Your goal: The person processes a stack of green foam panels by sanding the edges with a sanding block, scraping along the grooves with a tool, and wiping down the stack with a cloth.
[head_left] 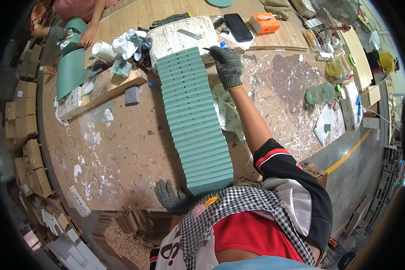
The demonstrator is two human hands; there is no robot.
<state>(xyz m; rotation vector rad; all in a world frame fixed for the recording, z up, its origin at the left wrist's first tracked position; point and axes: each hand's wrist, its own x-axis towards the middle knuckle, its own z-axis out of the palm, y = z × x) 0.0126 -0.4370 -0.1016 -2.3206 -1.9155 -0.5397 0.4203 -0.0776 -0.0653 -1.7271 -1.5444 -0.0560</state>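
Observation:
A long teal-green ridged piece (pixel 194 121), stepped like overlapping slats with small holes along it, runs from my body to the far side of the bench. Its far end rests on a paint-stained white block (pixel 175 37). My right hand (pixel 227 65), in a grey knitted glove, is beside that far end with its fingers drawn together; whatever they hold, if anything, is too small to make out. Beside the near end is my left hand (pixel 168 197), gloved too, its fingers spread and nothing in them. A flat metal blade (pixel 190 34) lies on the white block.
A phone (pixel 237 28) and an orange tissue box (pixel 264 22) lie beyond my right hand. Rags (pixel 132 44), a white cup (pixel 103 51) and a wooden beam (pixel 112 89) are at left. Another person's gloved hand (pixel 58 34) handles green pieces. A green-tinted jar (pixel 320 93) lies at right.

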